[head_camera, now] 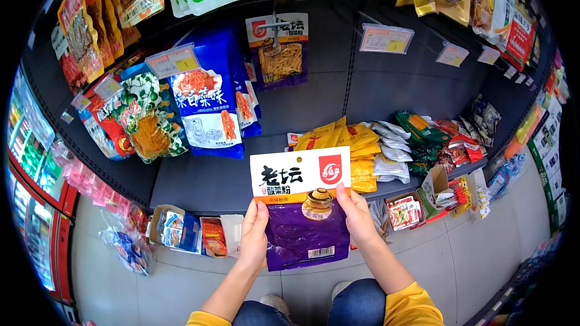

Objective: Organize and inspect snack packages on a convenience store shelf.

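A purple plastic snack packet point(308, 235) with a white printed header is held upright in front of me, its printed front facing the camera. The left edge is pinched by my left hand point(253, 235), thumb on the front. On the opposite edge, my right hand point(360, 219) grips a little higher, just under the header; the fingers behind the packet are hidden. A hang hole shows near the top, and a barcode near the bottom. Further back, a similar purple packet point(282, 61) hangs from a metal display hook point(276, 25).
Blue packets point(208, 113) and green noodle-type packets point(147, 117) hang at left. On the dark shelf point(190, 181) lie yellow packets point(362, 138) and white packets point(394, 149). Below stand open cardboard boxes point(174, 228) near the tiled floor point(199, 280). Price tags point(387, 38) project overhead.
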Tool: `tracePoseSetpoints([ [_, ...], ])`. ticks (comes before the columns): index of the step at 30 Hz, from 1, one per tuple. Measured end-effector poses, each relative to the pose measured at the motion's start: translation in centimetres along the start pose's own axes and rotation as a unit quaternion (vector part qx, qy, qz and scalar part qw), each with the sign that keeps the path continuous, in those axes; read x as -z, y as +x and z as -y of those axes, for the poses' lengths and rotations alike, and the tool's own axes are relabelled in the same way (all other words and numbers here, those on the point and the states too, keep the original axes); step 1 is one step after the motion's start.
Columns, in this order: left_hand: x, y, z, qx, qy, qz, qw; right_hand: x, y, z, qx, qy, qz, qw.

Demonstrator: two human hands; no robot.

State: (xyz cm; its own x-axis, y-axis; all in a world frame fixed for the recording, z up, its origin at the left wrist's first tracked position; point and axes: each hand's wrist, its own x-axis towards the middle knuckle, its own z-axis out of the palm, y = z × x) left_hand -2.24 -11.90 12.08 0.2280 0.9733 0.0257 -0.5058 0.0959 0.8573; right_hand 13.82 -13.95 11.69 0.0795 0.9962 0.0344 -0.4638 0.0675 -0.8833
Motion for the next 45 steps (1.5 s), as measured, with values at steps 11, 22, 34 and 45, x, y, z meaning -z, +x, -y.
tracePoseSetpoints([
  [11,0.58,0.10,0.22,-0.018,0.023,0.008,1.000,0.03,0.32,-0.57,0.014,0.006,-0.004,1.000],
  [22,0.70,0.30,0.38,-0.033,0.034,0.036,0.998,-0.18,0.47,-0.65,0.020,-0.001,-0.004,1.000],
  [34,0.68,0.30,0.43,-0.050,0.047,0.033,0.997,-0.07,0.50,-0.88,0.008,-0.009,-0.010,1.000],
  [45,1.04,0.15,0.70,-0.056,0.095,0.046,0.993,0.26,0.14,-0.39,-0.021,0.009,-0.011,1.000],
])
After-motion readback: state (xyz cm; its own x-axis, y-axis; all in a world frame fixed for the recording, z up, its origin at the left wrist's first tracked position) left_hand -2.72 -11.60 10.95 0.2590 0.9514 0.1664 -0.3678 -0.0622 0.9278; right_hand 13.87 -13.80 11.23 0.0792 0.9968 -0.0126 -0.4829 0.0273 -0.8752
